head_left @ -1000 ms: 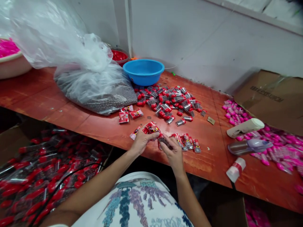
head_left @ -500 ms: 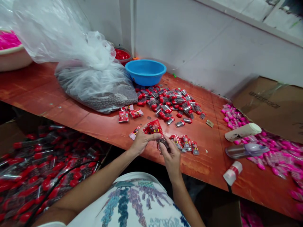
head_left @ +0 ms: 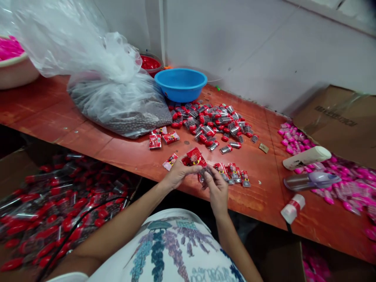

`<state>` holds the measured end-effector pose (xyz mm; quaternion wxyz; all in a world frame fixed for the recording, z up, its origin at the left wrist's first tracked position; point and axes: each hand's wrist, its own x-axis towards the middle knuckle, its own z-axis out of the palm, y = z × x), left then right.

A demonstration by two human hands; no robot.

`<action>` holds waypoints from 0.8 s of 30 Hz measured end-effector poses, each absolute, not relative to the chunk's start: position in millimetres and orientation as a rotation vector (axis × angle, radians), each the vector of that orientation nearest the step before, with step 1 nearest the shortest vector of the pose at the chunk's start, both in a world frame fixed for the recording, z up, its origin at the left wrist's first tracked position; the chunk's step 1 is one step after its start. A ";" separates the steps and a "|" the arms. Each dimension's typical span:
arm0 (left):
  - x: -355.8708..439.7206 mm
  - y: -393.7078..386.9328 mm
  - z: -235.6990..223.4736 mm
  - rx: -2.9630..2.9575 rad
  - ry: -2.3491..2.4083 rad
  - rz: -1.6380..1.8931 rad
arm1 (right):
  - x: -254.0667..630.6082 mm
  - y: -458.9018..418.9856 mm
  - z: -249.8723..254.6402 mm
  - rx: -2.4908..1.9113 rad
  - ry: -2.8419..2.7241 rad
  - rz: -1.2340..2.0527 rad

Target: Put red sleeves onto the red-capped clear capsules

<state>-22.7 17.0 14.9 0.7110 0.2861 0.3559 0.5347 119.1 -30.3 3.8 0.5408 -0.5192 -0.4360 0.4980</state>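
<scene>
My left hand (head_left: 178, 172) is closed on a red printed packet (head_left: 196, 156), thumb along its lower edge. My right hand (head_left: 217, 186) pinches a small clear pack with dark contents (head_left: 207, 169) against the packet's lower end; my fingers partly hide where the two meet. Just right of my hands lie several red-carded packs (head_left: 232, 172). A single packet (head_left: 170, 161) lies by my left hand, with a few red packets (head_left: 155, 141) behind it. Beyond them spreads a heap of small clear containers with red caps and dark filling (head_left: 217, 123).
A knotted clear bag of dark beads (head_left: 123, 113) and a blue basin (head_left: 180, 88) stand behind. Pink-capped containers (head_left: 346, 188), a white cylinder (head_left: 307, 157), a lidded bottle (head_left: 311, 181) and a cardboard box (head_left: 331, 121) are rightward. Red-capped tubes (head_left: 67, 207) fill the lower left.
My view has shifted slightly. Both hands stay together at the packet; my right fingers have moved a little around the clear pack at its lower end.
</scene>
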 end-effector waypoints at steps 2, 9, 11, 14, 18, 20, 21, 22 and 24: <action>-22.8 15.8 14.4 0.607 0.794 1.203 | 120.0 -30.2 4.3 -1.218 -1.006 1.169; -20.9 11.7 14.4 0.551 0.845 1.193 | 121.4 -27.4 2.4 -1.188 -0.959 1.235; -18.4 10.7 15.8 0.603 0.901 1.178 | 119.6 -28.1 -0.8 -1.177 -0.977 1.240; -14.3 8.5 16.1 0.700 1.001 1.208 | 116.1 -30.1 -7.5 -1.206 -1.042 1.137; -11.3 4.7 12.8 0.778 1.058 1.195 | 112.6 -30.5 -11.8 -1.241 -1.067 1.075; -11.4 3.2 11.6 0.773 1.024 1.153 | 112.3 -28.8 -10.0 -1.195 -1.001 1.183; -11.9 2.8 11.5 0.759 1.001 1.133 | 112.8 -27.8 -8.6 -1.166 -0.967 1.242; -12.6 2.8 11.7 0.742 0.982 1.115 | 113.8 -26.8 -7.1 -1.138 -0.945 1.296; -14.9 3.8 12.6 0.711 0.993 1.106 | 117.0 -25.3 -5.4 -1.089 -0.951 1.377</action>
